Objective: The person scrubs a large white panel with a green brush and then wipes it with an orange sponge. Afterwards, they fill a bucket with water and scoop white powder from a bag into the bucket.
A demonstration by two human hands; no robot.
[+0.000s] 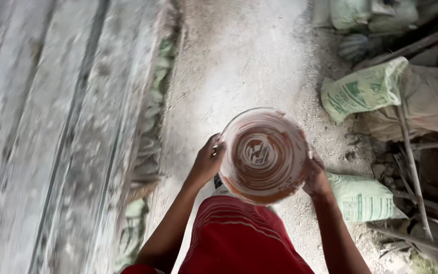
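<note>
Dusty concrete floor point(239, 61), grey slabs at left, filled sacks point(363, 91) and sticks at right.
Round bucket point(263, 155) is held at waist height over red garment point(239, 238), mouth up, axis vertical; left hand point(208, 162) and right hand point(316, 177) are clamped on opposite rim sides. Level grip advised, so swirling contents are kept in.

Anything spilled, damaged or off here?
No spill shows. The bucket is held level between the left hand and right hand, its inside smeared with swirled orange-brown residue. Untidy rather than odd: sacks lie slumped among sticks and rubble at the right, and one sack sits by the right hand.
</note>
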